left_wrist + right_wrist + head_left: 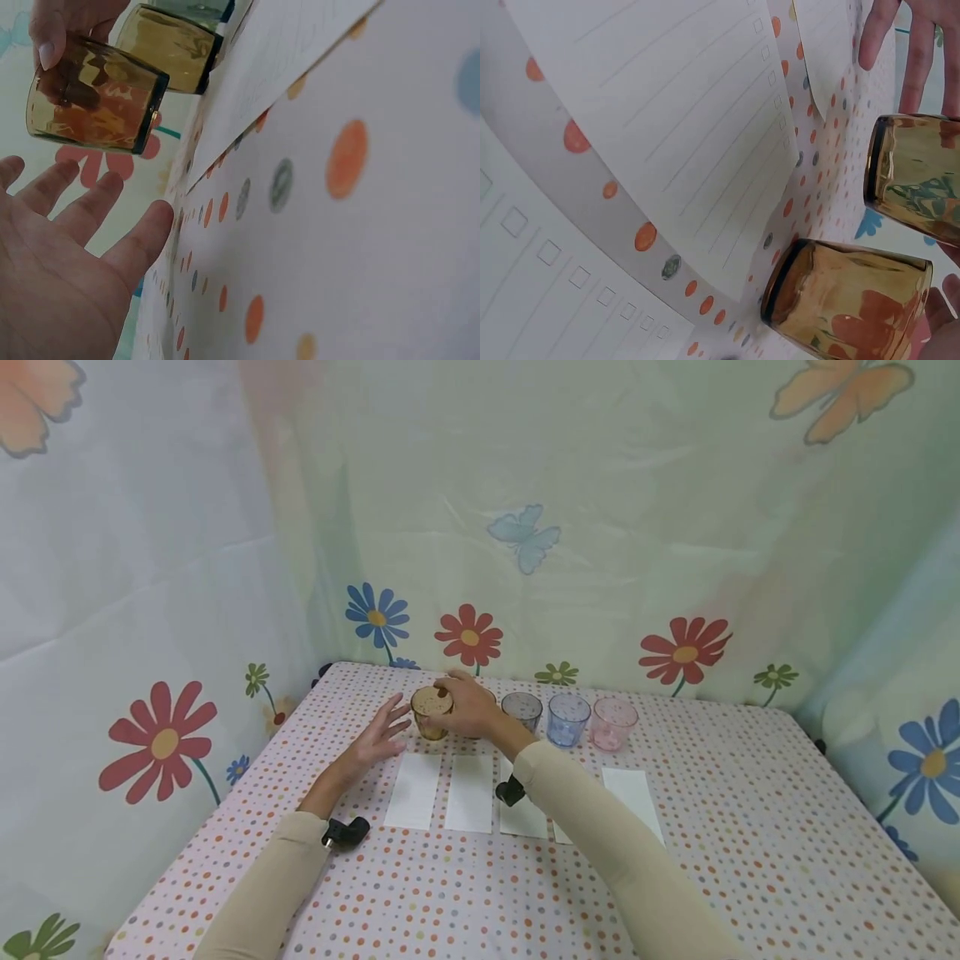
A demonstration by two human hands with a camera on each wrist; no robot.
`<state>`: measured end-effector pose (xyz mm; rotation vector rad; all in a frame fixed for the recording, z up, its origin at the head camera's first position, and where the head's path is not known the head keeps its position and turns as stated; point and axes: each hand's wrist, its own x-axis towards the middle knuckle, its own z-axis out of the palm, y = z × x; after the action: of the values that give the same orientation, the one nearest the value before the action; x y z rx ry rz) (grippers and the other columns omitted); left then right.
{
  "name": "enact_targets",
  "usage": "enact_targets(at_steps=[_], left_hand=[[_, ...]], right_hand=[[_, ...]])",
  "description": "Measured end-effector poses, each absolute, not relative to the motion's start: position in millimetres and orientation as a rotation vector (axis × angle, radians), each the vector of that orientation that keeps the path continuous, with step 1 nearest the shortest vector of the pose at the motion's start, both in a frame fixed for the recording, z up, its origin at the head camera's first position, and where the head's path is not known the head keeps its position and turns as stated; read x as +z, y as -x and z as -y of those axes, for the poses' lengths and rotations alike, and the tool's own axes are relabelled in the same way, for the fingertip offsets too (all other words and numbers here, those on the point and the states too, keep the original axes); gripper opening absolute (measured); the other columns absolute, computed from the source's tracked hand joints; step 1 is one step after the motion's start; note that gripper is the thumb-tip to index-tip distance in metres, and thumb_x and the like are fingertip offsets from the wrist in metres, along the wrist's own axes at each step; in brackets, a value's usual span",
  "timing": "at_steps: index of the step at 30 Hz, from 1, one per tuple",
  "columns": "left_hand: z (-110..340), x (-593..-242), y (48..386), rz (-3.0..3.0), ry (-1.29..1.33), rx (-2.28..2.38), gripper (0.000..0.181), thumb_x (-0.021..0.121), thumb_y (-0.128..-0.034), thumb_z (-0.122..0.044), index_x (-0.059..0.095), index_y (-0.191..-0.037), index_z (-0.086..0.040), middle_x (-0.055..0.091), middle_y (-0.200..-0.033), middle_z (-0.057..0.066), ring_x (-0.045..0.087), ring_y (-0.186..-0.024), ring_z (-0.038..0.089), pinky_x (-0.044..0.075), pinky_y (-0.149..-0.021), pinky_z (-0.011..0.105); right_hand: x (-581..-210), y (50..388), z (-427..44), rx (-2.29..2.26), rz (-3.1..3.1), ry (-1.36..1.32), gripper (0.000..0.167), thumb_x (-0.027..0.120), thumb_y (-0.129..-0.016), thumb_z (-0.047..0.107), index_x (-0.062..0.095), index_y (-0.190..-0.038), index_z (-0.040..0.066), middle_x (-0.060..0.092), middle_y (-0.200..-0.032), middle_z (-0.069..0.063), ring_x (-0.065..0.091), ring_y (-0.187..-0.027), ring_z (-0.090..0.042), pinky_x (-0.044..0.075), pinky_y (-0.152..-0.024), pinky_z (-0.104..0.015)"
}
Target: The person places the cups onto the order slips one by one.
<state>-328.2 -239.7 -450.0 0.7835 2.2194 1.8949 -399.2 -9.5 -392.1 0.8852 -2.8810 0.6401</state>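
My right hand [472, 706] grips the leftmost amber glass [429, 703] by its upper part, thumb in front. In the left wrist view its fingers lie over the far end of that glass [97, 101]. My left hand [375, 742] is held just left of the glass, fingers spread and apart from it; the left wrist view shows its palm [67, 262] holding nothing. A second amber glass [847, 300] stands beside the gripped one [919, 176], mostly hidden behind my right hand in the head view.
Grey [522, 710], blue [567, 720] and pink [613, 722] glasses continue the row rightward. In front lie several white lined papers [413, 792], partly under my right forearm. The dotted tablecloth [750, 827] extends right; a printed curtain hangs behind.
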Motion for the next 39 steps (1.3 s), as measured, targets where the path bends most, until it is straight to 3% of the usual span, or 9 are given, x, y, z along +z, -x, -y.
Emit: enact_targets(at_steps=[3, 10, 17, 23, 30, 34, 39], left_hand=[[239.7, -449.4, 328.2, -2.212, -0.791, 1.903, 0.085, 0.053, -0.0984, -0.022, -0.002, -0.164, -0.026, 0.007, -0.17, 0.016, 0.01, -0.153, 0.048, 0.024, -0.111, 0.073], [243.9, -448.2, 324.1, -2.21, -0.789, 1.906, 0.088, 0.056, -0.098, -0.022, -0.001, -0.164, -0.024, 0.01, -0.169, 0.018, 0.012, -0.152, 0.047, 0.023, -0.114, 0.069], [242.7, -445.7, 319.0, -2.197, -0.824, 1.869, 0.089, 0.055, -0.0955, -0.009, 0.0, -0.164, -0.021, 0.012, -0.168, 0.021, 0.016, -0.151, 0.049, 0.027, -0.113, 0.068], [244.1, -442.6, 316.2, -2.224, -0.804, 1.836, 0.095, 0.064, -0.0944, -0.018, 0.0, -0.164, -0.026, 0.013, -0.168, 0.019, 0.018, -0.152, 0.046, 0.03, -0.111, 0.069], [247.3, -444.5, 316.5, -2.126, -0.797, 1.854, 0.109, 0.076, -0.088, -0.023, -0.002, -0.164, -0.024, 0.006, -0.168, 0.021, 0.013, -0.152, 0.046, 0.019, -0.118, 0.064], [247.0, -444.8, 315.0, -2.052, -0.796, 1.866, 0.11, 0.075, -0.0868, -0.014, -0.002, -0.164, -0.023, 0.004, -0.168, 0.021, 0.009, -0.153, 0.046, 0.017, -0.119, 0.062], [248.0, -446.5, 316.3, -2.035, -0.811, 1.854, 0.112, 0.074, -0.084, -0.004, -0.001, -0.164, -0.022, 0.006, -0.169, 0.02, 0.009, -0.153, 0.045, 0.015, -0.12, 0.06]], right_hand=[[-394.8, 396.5, 8.9, 0.697, 2.844, -0.888, 0.08, 0.072, -0.083, 0.057, 0.052, -0.147, 0.014, 0.04, -0.157, -0.011, 0.04, -0.142, -0.028, 0.039, -0.112, -0.054], [-399.9, 386.9, 11.1, 0.957, 2.737, -0.93, 0.075, 0.077, -0.082, 0.046, 0.053, -0.142, 0.008, 0.059, -0.126, -0.005, 0.05, -0.121, -0.022, 0.049, -0.099, -0.043], [-405.8, 378.5, 6.8, 1.101, 2.729, -0.903, 0.079, 0.079, -0.082, 0.043, 0.05, -0.146, 0.007, 0.061, -0.133, -0.008, 0.058, -0.117, -0.024, 0.053, -0.095, -0.042], [-406.9, 374.4, 4.8, 1.165, 2.7, -0.947, 0.078, 0.08, -0.082, 0.04, 0.05, -0.146, 0.005, 0.061, -0.132, -0.01, 0.059, -0.117, -0.024, 0.053, -0.096, -0.042], [-409.7, 366.0, 9.7, 1.163, 2.698, -1.03, 0.075, 0.08, -0.081, 0.038, 0.053, -0.142, 0.006, 0.063, -0.124, -0.009, 0.059, -0.108, -0.021, 0.053, -0.09, -0.036], [-413.4, 362.3, 12.5, 1.144, 2.679, -1.107, 0.069, 0.079, -0.081, 0.035, 0.056, -0.139, 0.005, 0.065, -0.116, -0.009, 0.059, -0.1, -0.019, 0.053, -0.082, -0.031], [-414.9, 356.7, 14.7, 1.168, 2.685, -1.146, 0.071, 0.079, -0.081, 0.033, 0.055, -0.141, 0.003, 0.065, -0.122, -0.012, 0.061, -0.104, -0.021, 0.053, -0.086, -0.033]])
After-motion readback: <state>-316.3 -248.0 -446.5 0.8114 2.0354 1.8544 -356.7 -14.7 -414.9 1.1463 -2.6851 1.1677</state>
